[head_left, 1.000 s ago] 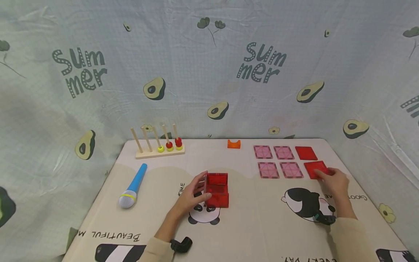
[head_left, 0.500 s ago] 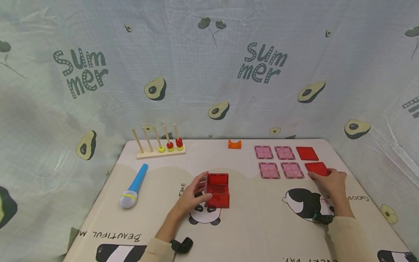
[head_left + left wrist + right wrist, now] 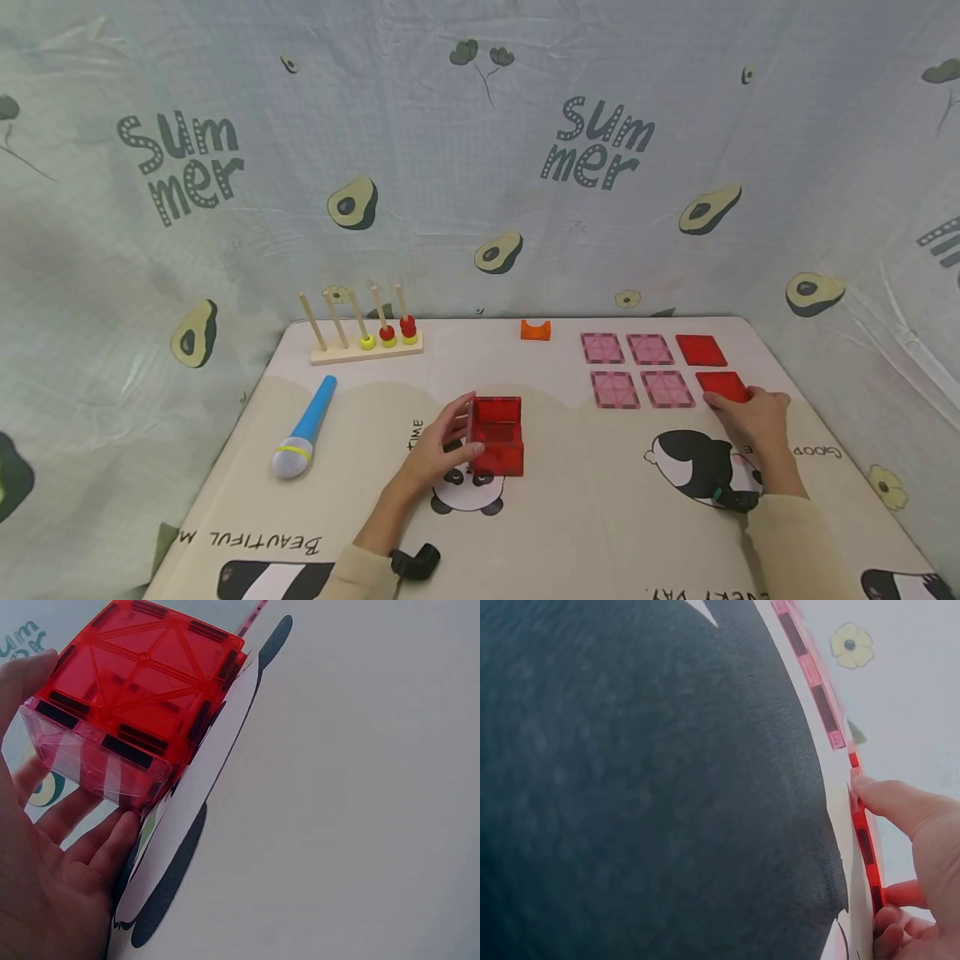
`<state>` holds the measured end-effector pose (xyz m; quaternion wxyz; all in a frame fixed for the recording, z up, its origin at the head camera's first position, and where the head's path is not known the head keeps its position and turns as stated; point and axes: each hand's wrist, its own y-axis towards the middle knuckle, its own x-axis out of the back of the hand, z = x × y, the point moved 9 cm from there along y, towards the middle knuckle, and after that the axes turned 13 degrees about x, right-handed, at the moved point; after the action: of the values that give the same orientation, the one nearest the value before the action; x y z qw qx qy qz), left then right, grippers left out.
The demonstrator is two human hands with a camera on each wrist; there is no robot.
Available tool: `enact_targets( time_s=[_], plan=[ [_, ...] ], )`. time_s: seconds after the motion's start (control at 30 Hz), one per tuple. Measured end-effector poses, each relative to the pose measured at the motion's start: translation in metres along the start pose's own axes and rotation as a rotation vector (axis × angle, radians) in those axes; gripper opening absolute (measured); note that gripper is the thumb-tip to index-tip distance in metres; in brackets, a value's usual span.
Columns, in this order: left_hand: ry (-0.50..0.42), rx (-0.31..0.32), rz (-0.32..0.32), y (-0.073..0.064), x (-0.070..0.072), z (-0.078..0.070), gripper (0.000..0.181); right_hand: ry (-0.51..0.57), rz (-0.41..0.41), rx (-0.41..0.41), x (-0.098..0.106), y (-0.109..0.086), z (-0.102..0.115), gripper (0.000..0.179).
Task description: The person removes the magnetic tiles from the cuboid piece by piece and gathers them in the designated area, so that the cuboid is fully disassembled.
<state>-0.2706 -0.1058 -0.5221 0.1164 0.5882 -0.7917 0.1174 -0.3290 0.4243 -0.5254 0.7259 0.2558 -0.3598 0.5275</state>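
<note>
My left hand [image 3: 438,454] holds the left side of a small box of red magnetic tiles [image 3: 501,458] on the table. Its thumb lies at the near corner, and the other fingers reach along the left wall. In the left wrist view, the box [image 3: 142,664] shows a red face and a pale pink side. At the right, my right hand [image 3: 763,421] pinches the near right corner of a flat red magnetic tile [image 3: 722,385]. Seen edge-on in the right wrist view, that tile [image 3: 865,840] sits between thumb and fingers, close over the tabletop.
Another red tile [image 3: 701,351] lies just behind, with several pink tiles [image 3: 651,350] in rows to its left. An orange notched block [image 3: 536,331] stands at the back edge. Leftward are a wooden peg counter [image 3: 367,354] with rings and a blue toy microphone [image 3: 306,429].
My right hand has shifted slightly left and towards me at the tile. The red tile, askew before, has straightened beside the pink row. My left hand and the box stay put.
</note>
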Motion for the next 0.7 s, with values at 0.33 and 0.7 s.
enact_targets(
  time_s=[0.33,0.7],
  plan=[
    [-0.005,-0.002,0.002,0.0,-0.001,0.001,0.076,0.002,-0.035,-0.007,0.002,0.0,-0.002,0.088],
    [-0.02,0.025,0.01,-0.003,-0.002,-0.006,0.075,0.114,-0.185,-0.058,0.014,-0.003,0.003,0.076]
  ],
)
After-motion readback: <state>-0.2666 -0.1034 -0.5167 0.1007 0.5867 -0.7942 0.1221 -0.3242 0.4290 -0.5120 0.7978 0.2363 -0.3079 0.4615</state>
